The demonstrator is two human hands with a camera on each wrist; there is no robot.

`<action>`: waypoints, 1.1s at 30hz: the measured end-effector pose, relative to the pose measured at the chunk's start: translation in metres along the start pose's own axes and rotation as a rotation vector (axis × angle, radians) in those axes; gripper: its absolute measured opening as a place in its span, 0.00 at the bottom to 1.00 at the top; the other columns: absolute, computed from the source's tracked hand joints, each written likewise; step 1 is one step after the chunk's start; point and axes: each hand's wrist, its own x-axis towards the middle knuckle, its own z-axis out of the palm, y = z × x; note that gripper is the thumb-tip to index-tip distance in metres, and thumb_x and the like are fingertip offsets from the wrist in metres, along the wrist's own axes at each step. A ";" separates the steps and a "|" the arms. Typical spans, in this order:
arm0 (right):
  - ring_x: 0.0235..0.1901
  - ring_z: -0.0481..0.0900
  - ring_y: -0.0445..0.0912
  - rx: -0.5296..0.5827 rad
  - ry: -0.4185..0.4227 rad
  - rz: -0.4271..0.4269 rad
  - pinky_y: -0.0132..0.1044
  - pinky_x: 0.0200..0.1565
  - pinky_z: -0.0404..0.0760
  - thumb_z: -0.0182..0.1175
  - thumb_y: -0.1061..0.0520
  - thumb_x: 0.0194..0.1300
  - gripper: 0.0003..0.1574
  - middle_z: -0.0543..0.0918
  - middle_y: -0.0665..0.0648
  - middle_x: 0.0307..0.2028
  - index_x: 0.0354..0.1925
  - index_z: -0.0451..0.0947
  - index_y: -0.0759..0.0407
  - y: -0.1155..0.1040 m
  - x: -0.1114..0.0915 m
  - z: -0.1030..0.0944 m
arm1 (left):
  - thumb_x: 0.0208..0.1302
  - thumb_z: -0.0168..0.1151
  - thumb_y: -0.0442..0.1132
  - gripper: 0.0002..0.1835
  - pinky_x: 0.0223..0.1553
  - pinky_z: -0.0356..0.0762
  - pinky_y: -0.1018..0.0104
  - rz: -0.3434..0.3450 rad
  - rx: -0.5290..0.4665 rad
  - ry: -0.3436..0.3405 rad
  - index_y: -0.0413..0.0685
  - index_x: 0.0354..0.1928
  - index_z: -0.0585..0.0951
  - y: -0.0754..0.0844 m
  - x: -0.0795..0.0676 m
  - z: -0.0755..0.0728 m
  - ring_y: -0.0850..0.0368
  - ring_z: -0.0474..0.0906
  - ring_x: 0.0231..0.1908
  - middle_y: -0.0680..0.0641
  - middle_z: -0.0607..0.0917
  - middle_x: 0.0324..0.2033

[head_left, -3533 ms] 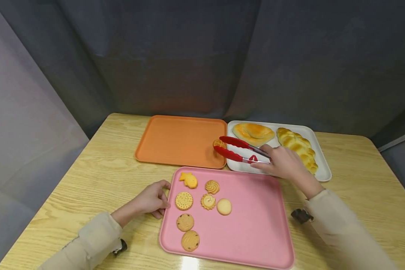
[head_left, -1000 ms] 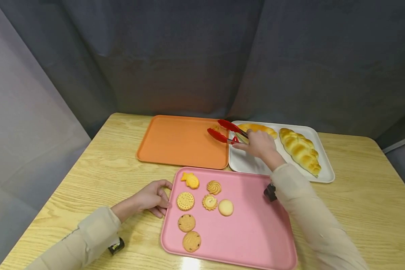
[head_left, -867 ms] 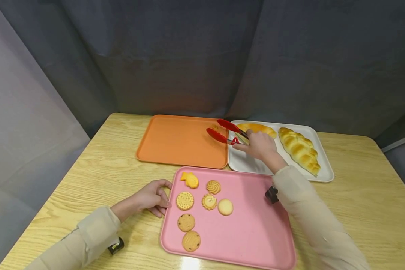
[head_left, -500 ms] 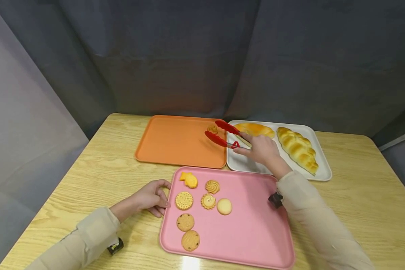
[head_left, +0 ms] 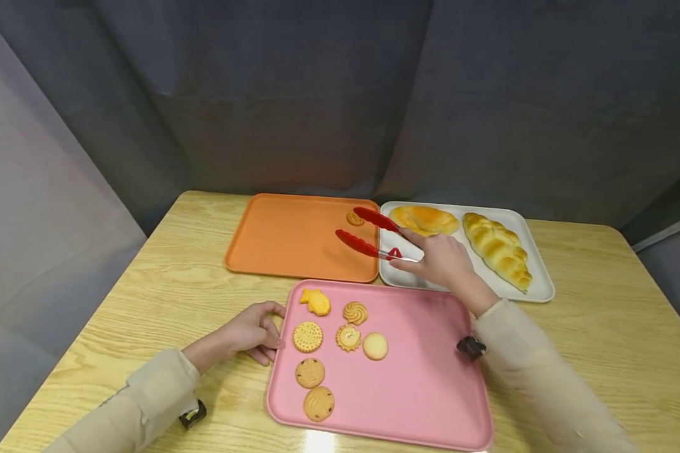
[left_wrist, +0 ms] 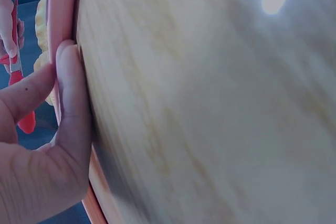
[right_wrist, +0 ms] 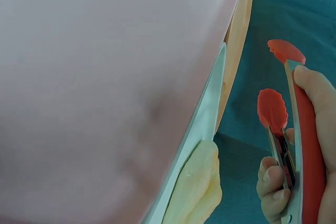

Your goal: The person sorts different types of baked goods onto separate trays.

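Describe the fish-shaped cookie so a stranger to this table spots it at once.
Find the pink tray nearest the person, its left edge held by the left hand. In its far left corner, just beyond the dotted round cookie, lies the golden-yellow cookie. Its fish outline, tail pointing left, sets it apart from the plain round shapes of the tray's other cookies.

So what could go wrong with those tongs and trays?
The red tongs in the right hand are spread open close to the little round cookie on the orange tray, so they might bump it. The left hand pinches the pink tray by its rim; a sudden tug could perhaps make the fish-shaped cookie slide.
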 end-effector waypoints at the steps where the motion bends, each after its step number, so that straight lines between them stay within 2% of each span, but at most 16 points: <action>1: 0.12 0.60 0.48 0.000 0.006 -0.005 0.36 0.16 0.63 0.61 0.31 0.49 0.45 0.63 0.52 0.08 0.62 0.68 0.48 -0.001 -0.001 0.000 | 0.51 0.61 0.24 0.26 0.17 0.79 0.60 -0.001 -0.001 0.000 0.35 0.53 0.64 0.000 0.000 0.000 0.56 0.77 0.15 0.42 0.79 0.22; 7: 0.12 0.61 0.47 0.022 0.010 -0.010 0.35 0.18 0.64 0.61 0.31 0.48 0.46 0.64 0.51 0.09 0.62 0.67 0.48 -0.003 -0.008 -0.001 | 0.51 0.61 0.24 0.27 0.17 0.79 0.60 -0.007 -0.003 0.005 0.36 0.54 0.64 0.000 0.001 -0.001 0.56 0.77 0.15 0.42 0.79 0.22; 18: 0.11 0.60 0.46 -0.003 0.010 -0.026 0.35 0.18 0.61 0.52 0.19 0.43 0.54 0.63 0.51 0.09 0.63 0.66 0.45 -0.007 -0.024 -0.006 | 0.52 0.61 0.24 0.26 0.17 0.79 0.60 -0.010 -0.009 0.000 0.35 0.54 0.64 -0.001 0.001 -0.001 0.56 0.77 0.15 0.42 0.79 0.22; 22: 0.12 0.57 0.45 -0.026 0.005 -0.051 0.34 0.16 0.59 0.54 0.21 0.45 0.52 0.62 0.51 0.10 0.63 0.66 0.45 -0.007 -0.032 -0.010 | 0.52 0.61 0.24 0.26 0.17 0.79 0.60 -0.015 -0.009 0.001 0.35 0.54 0.64 0.000 0.000 -0.001 0.57 0.77 0.15 0.42 0.79 0.22; 28: 0.09 0.54 0.43 -0.054 0.097 -0.125 0.32 0.14 0.56 0.60 0.27 0.44 0.48 0.59 0.50 0.10 0.60 0.70 0.47 -0.005 -0.045 -0.012 | 0.52 0.60 0.24 0.26 0.17 0.79 0.60 -0.013 -0.009 -0.003 0.35 0.54 0.64 0.000 0.000 -0.001 0.56 0.78 0.16 0.42 0.79 0.22; 33: 0.09 0.53 0.42 -0.058 0.115 -0.147 0.31 0.14 0.56 0.62 0.27 0.43 0.47 0.59 0.49 0.10 0.59 0.72 0.47 -0.004 -0.056 -0.016 | 0.52 0.60 0.24 0.25 0.17 0.80 0.60 -0.009 -0.014 -0.006 0.35 0.53 0.65 0.000 -0.001 -0.001 0.56 0.78 0.16 0.42 0.79 0.22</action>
